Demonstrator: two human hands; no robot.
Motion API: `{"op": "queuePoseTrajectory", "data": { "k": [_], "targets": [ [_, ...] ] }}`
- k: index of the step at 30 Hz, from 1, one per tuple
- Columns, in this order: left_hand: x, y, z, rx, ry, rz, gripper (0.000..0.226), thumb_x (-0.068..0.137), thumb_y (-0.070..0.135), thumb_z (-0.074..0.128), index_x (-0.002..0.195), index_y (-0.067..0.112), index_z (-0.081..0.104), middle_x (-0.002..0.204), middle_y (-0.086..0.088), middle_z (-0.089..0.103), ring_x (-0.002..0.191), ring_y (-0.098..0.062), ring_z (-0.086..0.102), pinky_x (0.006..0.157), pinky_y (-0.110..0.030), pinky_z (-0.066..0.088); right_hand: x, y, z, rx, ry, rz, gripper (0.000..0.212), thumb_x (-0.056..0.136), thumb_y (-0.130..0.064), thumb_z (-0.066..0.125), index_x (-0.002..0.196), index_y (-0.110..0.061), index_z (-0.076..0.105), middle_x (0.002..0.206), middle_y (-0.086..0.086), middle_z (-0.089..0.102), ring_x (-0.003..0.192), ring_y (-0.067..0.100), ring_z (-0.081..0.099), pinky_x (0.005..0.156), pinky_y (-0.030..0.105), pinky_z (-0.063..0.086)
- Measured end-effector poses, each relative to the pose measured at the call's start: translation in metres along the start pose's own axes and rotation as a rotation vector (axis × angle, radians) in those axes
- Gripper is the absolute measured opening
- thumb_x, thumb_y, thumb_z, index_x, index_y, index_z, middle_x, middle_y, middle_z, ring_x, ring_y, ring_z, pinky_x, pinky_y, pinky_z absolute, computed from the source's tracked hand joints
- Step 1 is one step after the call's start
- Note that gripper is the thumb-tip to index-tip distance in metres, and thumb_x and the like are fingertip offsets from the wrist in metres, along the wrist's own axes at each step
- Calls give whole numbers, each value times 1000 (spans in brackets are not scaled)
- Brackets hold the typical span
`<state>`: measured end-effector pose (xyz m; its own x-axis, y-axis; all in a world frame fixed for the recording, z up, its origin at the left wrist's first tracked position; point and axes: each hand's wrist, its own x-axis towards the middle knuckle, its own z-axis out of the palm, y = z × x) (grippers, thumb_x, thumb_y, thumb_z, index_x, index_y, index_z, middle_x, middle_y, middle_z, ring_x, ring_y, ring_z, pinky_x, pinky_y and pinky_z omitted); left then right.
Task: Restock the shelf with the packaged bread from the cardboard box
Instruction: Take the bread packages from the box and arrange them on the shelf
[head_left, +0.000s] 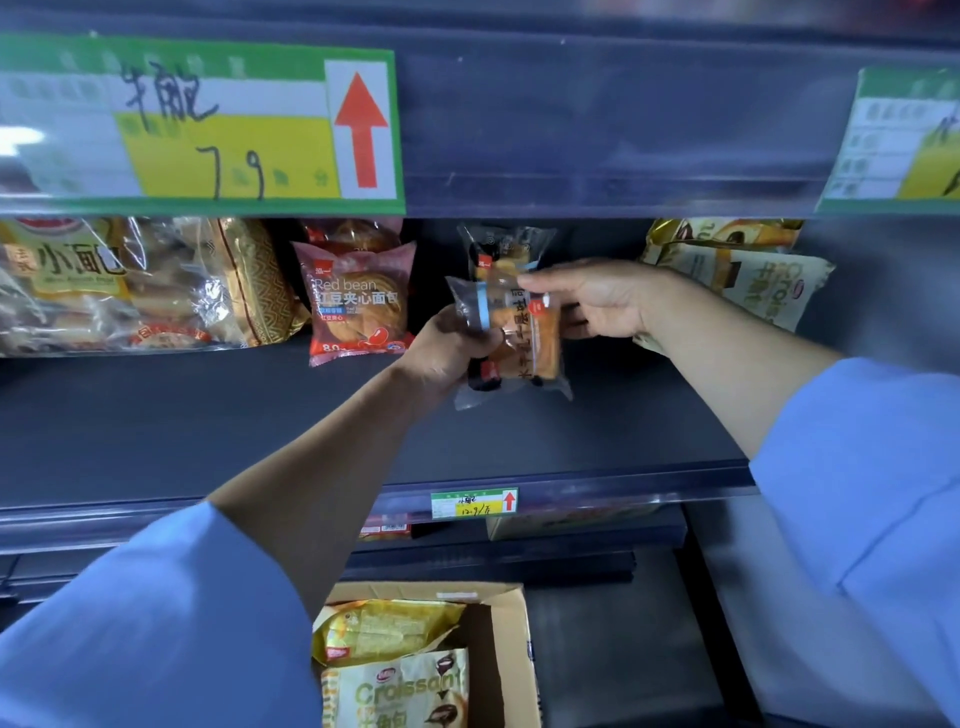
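Observation:
A clear-wrapped bread packet (524, 338) with a blue band stands on the dark shelf (208, 415), mid-depth. My left hand (447, 353) grips its left side from below. My right hand (597, 301) pinches its upper right edge. A second packet of the same kind (501, 249) stands just behind it. Down on the floor, the open cardboard box (506, 623) holds a yellow bread bag (384, 629) and a croissant bag (400, 691).
A red-bean bread packet (356, 304) stands left of my hands, with large clear bread bags (140, 286) further left. Croissant bags (743, 275) lie at the right of the shelf. The upper shelf edge carries a price tag (208, 124); a smaller price tag (474, 503) sits below.

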<state>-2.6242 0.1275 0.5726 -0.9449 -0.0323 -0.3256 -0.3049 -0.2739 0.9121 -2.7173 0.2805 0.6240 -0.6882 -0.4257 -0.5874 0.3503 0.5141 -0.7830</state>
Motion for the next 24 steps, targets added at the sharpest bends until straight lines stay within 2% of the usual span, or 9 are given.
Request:
{"op": "queuePoseTrajectory", "data": {
  "k": [1,3,6,8,10,14,18,21,24],
  "targets": [
    [0,2,1,90,18,22,23,88,-11,52,81,10,57,66,2,66,69,-17,63,77,-35,54,2,0,-2,0,24,-38,7,85,-25,67,90,-28,64,91,-6,64,87,13,54,77,26,40],
    [0,10,4,413,64,62,20,87,-7,57,101,7,59,86,-2,64,78,-17,58,73,-28,48,9,0,-4,-71,53,-87,38,81,-13,71,113,-30,61,106,-4,65,100,15,53,86,31,35],
    [4,19,10,753,82,101,43,87,1,61,129,7,52,100,-2,59,77,-13,56,51,-6,42,18,5,0,-368,31,-74,72,72,-7,77,136,-25,48,126,2,62,118,20,51,103,35,36],
    [5,23,13,780,59,137,46,82,-1,64,126,11,56,98,-1,64,71,-13,59,50,-7,46,21,11,6,-506,60,-74,64,66,-5,82,124,-18,57,110,0,66,105,18,58,88,26,48],
    [9,21,14,872,77,158,51,75,3,70,123,15,58,107,-7,68,90,-22,65,72,-26,54,24,17,7,-501,109,-83,49,65,-3,83,107,-19,62,89,-6,64,88,13,57,66,18,45],
    [11,16,6,937,219,248,54,76,20,69,128,14,53,127,-8,59,117,-26,56,99,-42,46,38,35,-2,-322,199,-60,46,60,-8,86,100,-21,66,105,1,67,105,19,58,91,29,47],
    [7,11,-15,987,452,295,38,85,8,54,122,6,58,126,-15,57,117,-31,53,97,-31,42,50,45,-6,-95,300,-67,51,70,-4,80,111,-26,59,105,-1,58,98,14,51,67,20,39],
    [1,3,-30,968,445,276,38,83,-2,47,119,4,60,123,-15,61,114,-29,56,94,-27,43,62,45,-2,49,367,-69,55,75,-5,77,122,-24,56,105,0,58,84,10,53,61,21,36],
    [-5,-1,-39,930,425,284,38,83,-5,45,116,4,62,120,-13,64,111,-26,59,94,-27,47,74,39,7,117,375,-77,51,77,-6,75,120,-26,57,106,-1,60,93,13,55,61,23,39]
  ]
}}
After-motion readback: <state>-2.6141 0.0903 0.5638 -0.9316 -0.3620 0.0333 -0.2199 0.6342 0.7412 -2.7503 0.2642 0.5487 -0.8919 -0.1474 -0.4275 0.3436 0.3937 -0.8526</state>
